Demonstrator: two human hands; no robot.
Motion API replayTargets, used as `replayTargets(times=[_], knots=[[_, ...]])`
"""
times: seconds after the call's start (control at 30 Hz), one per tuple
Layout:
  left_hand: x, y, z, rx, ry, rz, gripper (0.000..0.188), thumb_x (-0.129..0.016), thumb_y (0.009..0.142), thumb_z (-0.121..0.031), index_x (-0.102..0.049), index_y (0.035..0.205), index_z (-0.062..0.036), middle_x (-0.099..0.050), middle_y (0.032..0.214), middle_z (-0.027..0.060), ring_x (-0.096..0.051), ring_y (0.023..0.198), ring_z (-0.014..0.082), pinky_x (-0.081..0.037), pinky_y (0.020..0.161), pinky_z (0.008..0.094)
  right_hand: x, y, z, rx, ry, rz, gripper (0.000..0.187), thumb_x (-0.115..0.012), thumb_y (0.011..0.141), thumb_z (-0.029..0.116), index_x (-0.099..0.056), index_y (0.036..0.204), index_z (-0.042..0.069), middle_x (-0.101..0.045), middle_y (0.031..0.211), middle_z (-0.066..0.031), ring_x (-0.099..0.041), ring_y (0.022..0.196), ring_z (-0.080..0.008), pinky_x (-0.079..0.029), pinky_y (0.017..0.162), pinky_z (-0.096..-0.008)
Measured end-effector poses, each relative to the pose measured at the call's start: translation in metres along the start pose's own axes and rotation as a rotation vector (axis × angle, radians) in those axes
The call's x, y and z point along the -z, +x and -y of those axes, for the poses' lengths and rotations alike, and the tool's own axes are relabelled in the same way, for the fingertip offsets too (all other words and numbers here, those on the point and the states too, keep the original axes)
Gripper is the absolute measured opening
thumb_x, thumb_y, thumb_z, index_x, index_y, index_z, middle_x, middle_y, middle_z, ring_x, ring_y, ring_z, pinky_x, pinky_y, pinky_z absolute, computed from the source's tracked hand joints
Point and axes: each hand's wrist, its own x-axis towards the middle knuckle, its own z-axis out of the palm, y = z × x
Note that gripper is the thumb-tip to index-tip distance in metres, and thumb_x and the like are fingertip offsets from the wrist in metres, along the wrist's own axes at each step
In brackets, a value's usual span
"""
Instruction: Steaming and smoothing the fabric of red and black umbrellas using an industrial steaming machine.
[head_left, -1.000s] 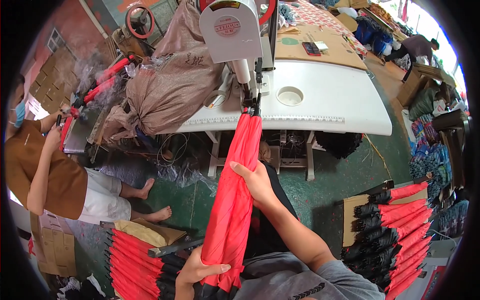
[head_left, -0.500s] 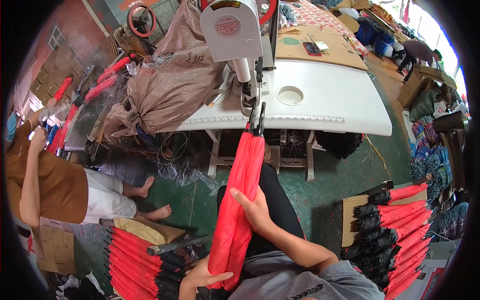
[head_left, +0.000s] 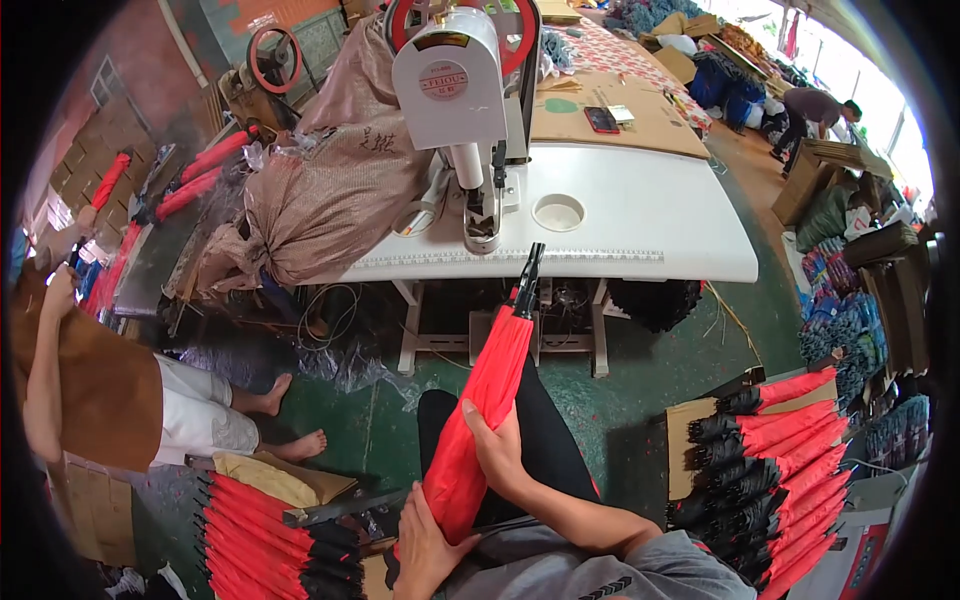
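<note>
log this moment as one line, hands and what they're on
left hand: against near end of red umbrella bundle | right hand: gripping its middle | black tips: apart from white machine

One held red bundle [head_left: 490,375], one white machine [head_left: 450,85], one phone [head_left: 601,120], two red-black umbrella stacks [head_left: 790,440], two co-workers [head_left: 95,375]

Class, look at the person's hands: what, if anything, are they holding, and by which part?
A red folded umbrella: the right hand grips its fabric about midway, the left hand cups it near the lower end.

Red umbrella cloth [head_left: 498,362] looks creased; the tabletop [head_left: 650,215] is smooth, the sack [head_left: 325,195] coarsely woven, the cardboard [head_left: 650,138] matt.
</note>
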Motion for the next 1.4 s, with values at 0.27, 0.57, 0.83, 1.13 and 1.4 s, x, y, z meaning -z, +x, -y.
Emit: replayTargets(times=[0.27, 0.57, 0.83, 1.13, 1.4], knots=[[-0.041, -0.011, 0.031, 0.069, 0.005, -0.233, 0.115, -0.085, 0.063, -0.016, -0.019, 0.154, 0.0083, -0.044, 0.14, 0.0322, -0.046, 0.127, 0.0514, -0.039, 0.11, 0.0554, -0.028, -0.03, -0.005, -0.044, -0.06, 0.063, 0.043, -0.069, 0.1, 0.018, -0.046, 0.13, -0.001, -0.063, 0.118, -0.0121, -0.062, 0.11, -0.0215, -0.05, 0.096, -0.0367], [-0.064, -0.037, 0.066, 0.273, -0.341, -0.58, 0.109, -0.083, 0.062, -0.012, -0.026, 0.155, 0.0015, -0.046, 0.142, 0.0271, -0.05, 0.131, 0.0426, -0.043, 0.109, 0.0505, -0.068, -0.076, 0.011, -0.066, -0.249, 0.701, 0.058, -0.072, 0.096, 0.016, -0.041, 0.141, -0.004, -0.06, 0.13, -0.0176, -0.062, 0.118, -0.0276, -0.049, 0.101, -0.0389], [-0.075, -0.1, 0.068, 0.643, -0.396, -0.97, 0.101, -0.074, 0.063, -0.004, -0.029, 0.153, 0.0004, -0.052, 0.139, 0.0196, -0.052, 0.132, 0.0308, -0.042, 0.11, 0.0432, -0.041, -0.048, -0.086, -0.117, -0.246, 0.935, 0.044, -0.064, 0.098, 0.01, -0.051, 0.138, -0.002, -0.066, 0.119, -0.0126, -0.067, 0.102, -0.0179, -0.054, 0.084, -0.0315], [-0.031, -0.13, 0.07, 1.032, -0.59, -1.253, 0.1, -0.072, 0.063, -0.001, -0.029, 0.154, -0.0065, -0.055, 0.133, 0.0193, -0.059, 0.119, 0.0287, -0.048, 0.103, 0.043, 0.032, 0.038, -0.208, -0.073, -0.762, 0.63, 0.032, -0.065, 0.092, 0.003, -0.062, 0.124, -0.004, -0.068, 0.109, -0.0129, -0.063, 0.083, -0.0157, -0.053, 0.078, -0.0294], [0.043, -0.169, 0.179, 1.337, -0.113, -1.147, 0.096, -0.079, 0.066, -0.013, -0.036, 0.151, -0.0031, -0.06, 0.128, 0.0242, -0.059, 0.123, 0.0307, -0.047, 0.106, 0.0417, 0.027, 0.043, -0.209, -0.075, -0.881, 0.614, 0.033, -0.067, 0.091, 0.003, -0.063, 0.123, -0.003, -0.064, 0.112, -0.013, -0.059, 0.077, -0.0171, -0.052, 0.074, -0.0307]])
